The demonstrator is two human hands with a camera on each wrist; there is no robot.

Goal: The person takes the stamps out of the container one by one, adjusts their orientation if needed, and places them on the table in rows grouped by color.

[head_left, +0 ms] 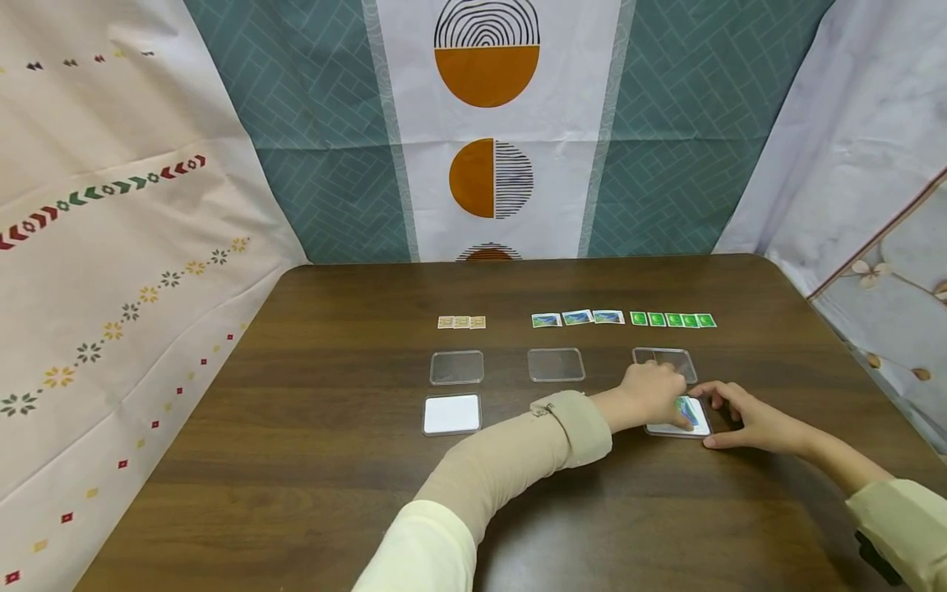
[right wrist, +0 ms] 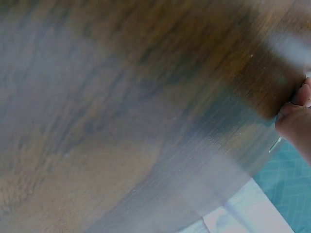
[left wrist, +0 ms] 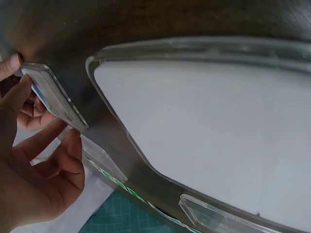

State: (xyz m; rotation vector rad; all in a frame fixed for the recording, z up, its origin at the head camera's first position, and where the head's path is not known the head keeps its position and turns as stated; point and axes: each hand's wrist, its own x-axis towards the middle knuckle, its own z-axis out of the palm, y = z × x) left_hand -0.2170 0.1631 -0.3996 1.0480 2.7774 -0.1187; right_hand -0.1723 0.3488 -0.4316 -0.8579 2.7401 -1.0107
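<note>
Low over a clear plastic case (head_left: 657,431) at the right of the table, my left hand (head_left: 649,396) has its thumb and fingertips at opposite ends of a blue-green stamp (head_left: 690,408). The stamp overlaps the case's white insert. My right hand (head_left: 749,422) grips that case at its right side, thumb by the near corner and fingers by the far one. In the left wrist view both hands meet around the tilted-looking case (left wrist: 65,99), with my left hand (left wrist: 46,177) nearest the camera. Only fingertips of my right hand (right wrist: 296,119) show in the right wrist view.
Clear lids lie at left (head_left: 456,367), centre (head_left: 556,365) and right (head_left: 669,363). A white-insert case (head_left: 452,414) lies at left; another case (left wrist: 194,116) fills the left wrist view. Behind sit tan stamps (head_left: 462,322), landscape stamps (head_left: 577,317) and several green stamps (head_left: 673,320).
</note>
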